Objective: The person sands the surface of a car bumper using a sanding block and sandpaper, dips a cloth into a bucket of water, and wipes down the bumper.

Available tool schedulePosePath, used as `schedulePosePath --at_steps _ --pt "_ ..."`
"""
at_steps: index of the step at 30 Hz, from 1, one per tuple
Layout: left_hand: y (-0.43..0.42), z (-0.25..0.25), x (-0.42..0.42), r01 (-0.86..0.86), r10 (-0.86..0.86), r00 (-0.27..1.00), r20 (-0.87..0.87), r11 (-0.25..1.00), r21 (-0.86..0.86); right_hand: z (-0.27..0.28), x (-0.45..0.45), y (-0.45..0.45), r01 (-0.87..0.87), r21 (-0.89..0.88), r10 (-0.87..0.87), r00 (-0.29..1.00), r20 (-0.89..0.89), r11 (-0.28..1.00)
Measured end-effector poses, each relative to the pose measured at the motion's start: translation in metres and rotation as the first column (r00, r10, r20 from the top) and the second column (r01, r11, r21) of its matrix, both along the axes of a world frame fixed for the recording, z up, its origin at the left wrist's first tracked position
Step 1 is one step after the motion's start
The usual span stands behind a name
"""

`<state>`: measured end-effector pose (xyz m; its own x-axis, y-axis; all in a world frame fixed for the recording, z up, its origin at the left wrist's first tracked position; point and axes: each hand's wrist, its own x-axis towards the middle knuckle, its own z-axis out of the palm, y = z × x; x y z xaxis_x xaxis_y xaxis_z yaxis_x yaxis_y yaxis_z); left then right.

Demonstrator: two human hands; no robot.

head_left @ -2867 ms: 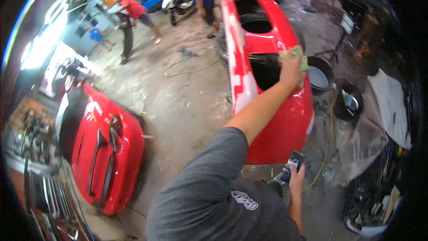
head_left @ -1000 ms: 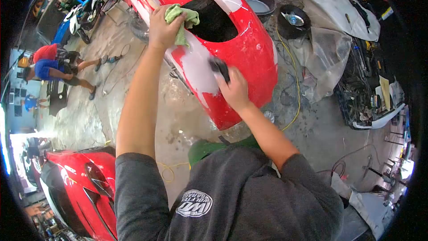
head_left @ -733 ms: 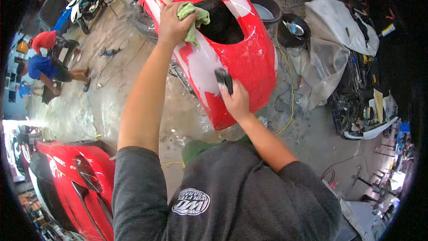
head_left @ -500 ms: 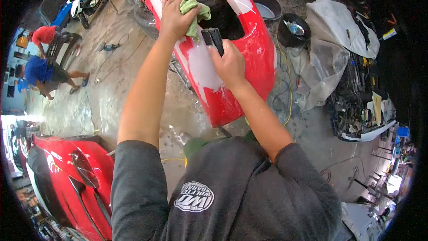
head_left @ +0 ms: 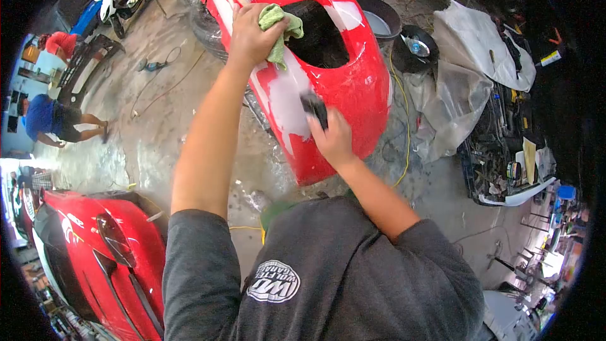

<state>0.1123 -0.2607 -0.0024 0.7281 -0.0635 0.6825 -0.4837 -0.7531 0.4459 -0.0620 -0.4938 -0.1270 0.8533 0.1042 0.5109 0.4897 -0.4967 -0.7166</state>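
Observation:
My left hand (head_left: pixel 251 33) is closed round a crumpled light-green cloth (head_left: pixel 273 19) and rests on the edge of a red car bumper (head_left: pixel 360 98), beside one of its dark openings. My right hand (head_left: pixel 331 137) grips a black block (head_left: pixel 314 108), slightly blurred. The block lies against a grey-white patch (head_left: pixel 287 98) on the bumper's lower left part. Another pale patch (head_left: pixel 346 15) shows right of the opening, and a long pale and tan strip runs up the bumper's left edge.
Dark tubs (head_left: pixel 382 22) stand right of the bumper, near a yellow hose (head_left: pixel 404 120) and plastic sheeting (head_left: pixel 457 98). A red car (head_left: pixel 95 246) is at lower left. Two people, one in blue (head_left: pixel 43 113) and one in red (head_left: pixel 61 43), work by a dark bumper (head_left: pixel 88 63).
My right hand was low at the bumper, holding the block; it then came onto the patch, moved up and came back down. My left hand with the cloth crossed to the bumper's left edge.

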Motion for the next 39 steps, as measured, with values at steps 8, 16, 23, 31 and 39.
schedulePosePath --at_steps 8,16,23,31,39 --pt "-0.007 0.003 -0.006 -0.010 0.010 1.000 -0.007 1.000 -0.022 0.049 0.027 0.031 -0.031 -0.025 0.032 0.999 0.014 0.999" --pt "-0.002 0.000 -0.005 -0.011 0.011 0.999 0.042 1.000 0.008 0.008 0.000 -0.004 -0.035 0.028 0.037 0.995 -0.095 0.999" --pt "-0.003 0.000 -0.004 -0.023 0.020 0.997 0.074 0.999 0.039 0.078 0.065 0.022 -0.017 -0.009 0.016 0.997 -0.080 1.000" --pt "-0.003 0.001 -0.004 -0.029 0.027 0.999 0.029 0.998 0.060 0.085 0.068 0.022 -0.055 -0.055 0.050 0.995 -0.091 0.997" --pt "-0.006 0.002 -0.006 -0.008 0.008 1.000 -0.001 0.995 -0.101 0.060 0.049 0.008 -0.097 -0.062 0.090 0.991 -0.102 0.993"
